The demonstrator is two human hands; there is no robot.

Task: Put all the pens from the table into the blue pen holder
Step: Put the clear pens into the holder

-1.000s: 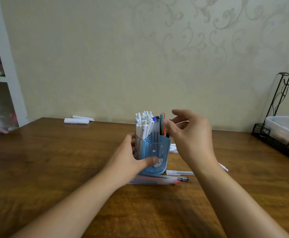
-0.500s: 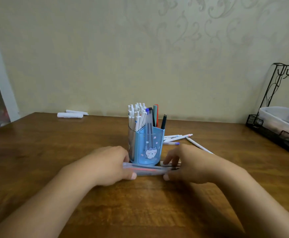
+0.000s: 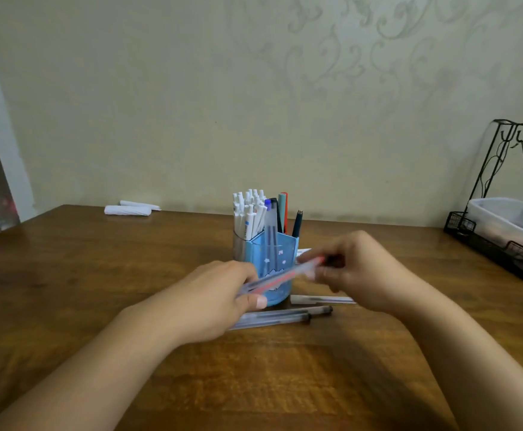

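The blue pen holder (image 3: 280, 250) stands mid-table, filled with several white pens (image 3: 247, 209), a clear blue-capped pen and a few darker ones. A clear pen with red ink (image 3: 285, 275) is lifted in front of the holder, tilted up to the right and blurred. My left hand (image 3: 216, 293) grips its lower left end; my right hand (image 3: 356, 269) pinches its upper right end. Two clear black-capped pens (image 3: 288, 317) lie on the table just below, and a white pen (image 3: 319, 299) lies to the right of the holder's base.
Two white paper rolls (image 3: 128, 209) lie at the table's far left edge by the wall. A black wire rack (image 3: 499, 244) with a clear plastic box stands at the far right. A white shelf (image 3: 2, 126) rises at the left.
A second ago my hands were up at the holder. They dropped to the pens on the table in front of it and have now raised the red-ink pen off the table.
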